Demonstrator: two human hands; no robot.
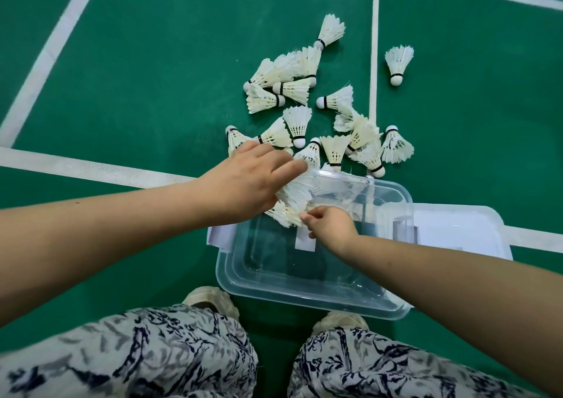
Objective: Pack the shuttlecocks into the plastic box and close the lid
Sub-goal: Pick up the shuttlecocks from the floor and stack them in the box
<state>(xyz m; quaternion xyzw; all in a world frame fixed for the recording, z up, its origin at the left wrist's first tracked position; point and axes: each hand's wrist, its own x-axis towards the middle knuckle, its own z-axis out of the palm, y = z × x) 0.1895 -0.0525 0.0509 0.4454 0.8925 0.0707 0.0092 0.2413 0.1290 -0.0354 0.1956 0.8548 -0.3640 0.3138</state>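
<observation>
Several white feather shuttlecocks (294, 88) lie scattered on the green court beyond a clear plastic box (231, 278). The box stands open on the floor in front of my feet, and I see no shuttlecock on its bottom. My left hand (243, 184) is over the box's far left corner, closed on a bunch of shuttlecocks (297, 193) whose feathers stick out to the right. My right hand (330, 228) is inside the box's far part, with its fingertips pinching the feathers of that same bunch from below. The box's lid (457, 230) lies flat to the right of the box.
White court lines (91, 169) cross the floor, one running under the box. A single shuttlecock (398, 64) lies apart at the far right. My knees in patterned trousers (152, 352) and both shoes are just in front of the box. A white paper slip (217, 236) pokes out at the box's left.
</observation>
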